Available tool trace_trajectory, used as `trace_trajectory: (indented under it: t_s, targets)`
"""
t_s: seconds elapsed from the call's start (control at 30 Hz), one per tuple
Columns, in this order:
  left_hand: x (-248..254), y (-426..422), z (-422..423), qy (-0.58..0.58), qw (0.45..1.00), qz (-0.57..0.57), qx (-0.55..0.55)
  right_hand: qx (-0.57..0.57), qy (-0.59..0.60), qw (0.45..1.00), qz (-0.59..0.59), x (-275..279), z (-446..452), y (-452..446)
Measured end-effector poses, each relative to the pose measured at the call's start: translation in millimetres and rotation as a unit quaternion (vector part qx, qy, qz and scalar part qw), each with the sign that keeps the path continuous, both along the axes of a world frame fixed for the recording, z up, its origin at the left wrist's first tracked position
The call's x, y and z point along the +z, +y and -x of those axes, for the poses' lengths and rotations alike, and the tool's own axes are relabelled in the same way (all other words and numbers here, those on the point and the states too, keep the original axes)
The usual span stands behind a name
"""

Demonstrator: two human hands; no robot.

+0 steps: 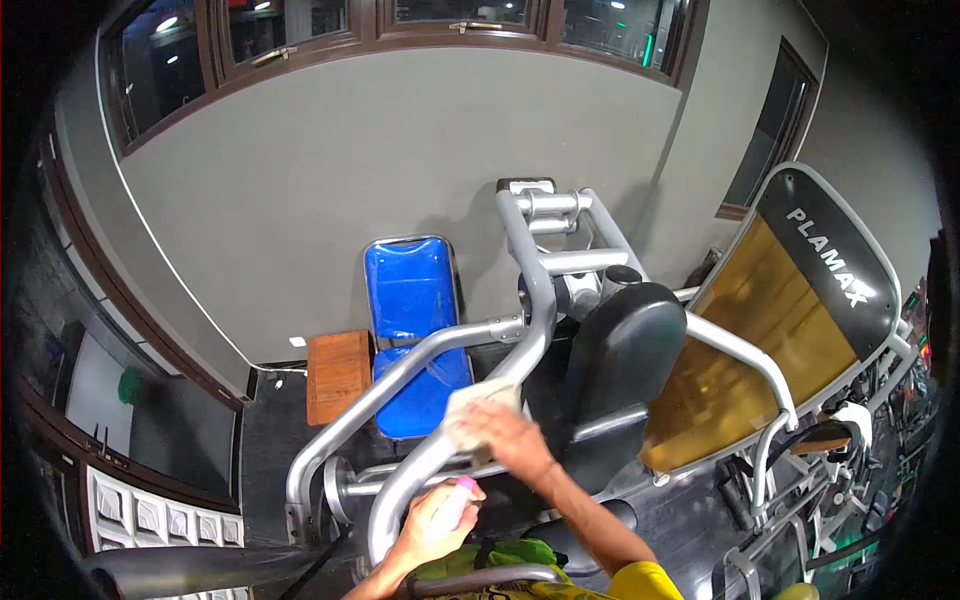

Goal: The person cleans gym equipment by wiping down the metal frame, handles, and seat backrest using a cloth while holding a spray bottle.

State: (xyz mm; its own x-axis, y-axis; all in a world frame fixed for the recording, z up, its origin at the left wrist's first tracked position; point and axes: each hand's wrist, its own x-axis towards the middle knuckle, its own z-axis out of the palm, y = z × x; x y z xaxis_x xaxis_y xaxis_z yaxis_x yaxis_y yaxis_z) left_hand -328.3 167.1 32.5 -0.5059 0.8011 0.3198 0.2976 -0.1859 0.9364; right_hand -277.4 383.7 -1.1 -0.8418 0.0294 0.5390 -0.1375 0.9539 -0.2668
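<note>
My right hand point(508, 438) presses a pale beige cloth point(492, 394) against a thick silver tube of the exercise machine point(538, 318). The hand is slightly blurred. Lower down, my left hand point(428, 528) is wrapped round a small whitish bottle with a pink top point(458, 499). It is close beside the curved lower part of the same tube. Behind the tube stands the machine's black padded backrest point(628, 345). Much of the bottle is hidden by my fingers.
A blue folding chair point(411, 290) and a small brown wooden stool point(338, 372) stand by the grey wall. To the right is a machine panel marked PLAMAX point(790, 310), with more gym equipment beyond. A black padded bar point(200, 570) extends at lower left.
</note>
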Motion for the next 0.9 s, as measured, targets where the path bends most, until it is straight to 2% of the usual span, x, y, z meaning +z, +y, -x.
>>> trace_trajectory:
  t_s: [0.03,0.07,0.13,0.2,0.23,0.27,0.33,0.4,0.47,0.53,0.57,0.63,0.67,0.73,0.8,0.9]
  targets:
    - [6,1,1,0.016,1.0,0.002,-0.017,-0.036,0.047,0.997,0.047,-5,2,18]
    - [11,5,5,0.016,1.0,0.002,-0.016,-0.086,0.079,0.992,0.045,7,3,29]
    - [16,12,10,0.179,0.982,-0.054,0.0,-0.191,0.086,0.976,0.063,9,13,42]
    - [17,14,9,0.17,0.984,-0.045,0.01,-0.161,0.055,0.982,0.079,12,13,23]
    - [17,14,9,0.203,0.978,-0.042,0.012,-0.14,0.007,0.986,0.09,2,9,7]
    - [18,16,9,0.236,0.971,-0.04,0.015,-0.063,0.035,0.991,0.115,-1,2,-5]
    - [18,23,10,0.244,0.968,-0.051,0.025,0.025,0.018,0.998,0.05,-1,-9,-30]
    - [22,27,14,0.226,0.972,-0.05,0.03,0.004,-0.002,0.999,0.034,-5,-12,-19]
    - [14,30,13,0.074,0.997,-0.032,-0.009,-0.053,0.001,0.999,0.003,-29,-9,11]
    - [15,38,14,-0.02,0.999,-0.029,-0.023,-0.123,0.041,0.99,0.056,-6,-8,31]
    - [11,41,15,-0.018,0.999,-0.029,-0.021,-0.157,0.065,0.982,0.086,-3,-6,38]
    - [1,50,16,-0.126,0.992,-0.014,-0.02,-0.205,0.098,0.963,0.147,-3,-4,41]
    - [-2,54,15,-0.124,0.992,-0.017,-0.02,-0.204,0.101,0.963,0.145,-4,-9,37]
    - [-4,62,14,-0.122,0.992,-0.006,0.016,-0.28,0.056,0.892,0.351,-11,-24,19]
    - [-9,68,17,-0.077,0.996,0.033,0.022,-0.311,0.069,0.833,0.452,-34,-40,9]
    - [-13,77,19,-0.109,0.992,0.058,0.04,-0.348,0.082,0.82,0.446,-52,-70,3]
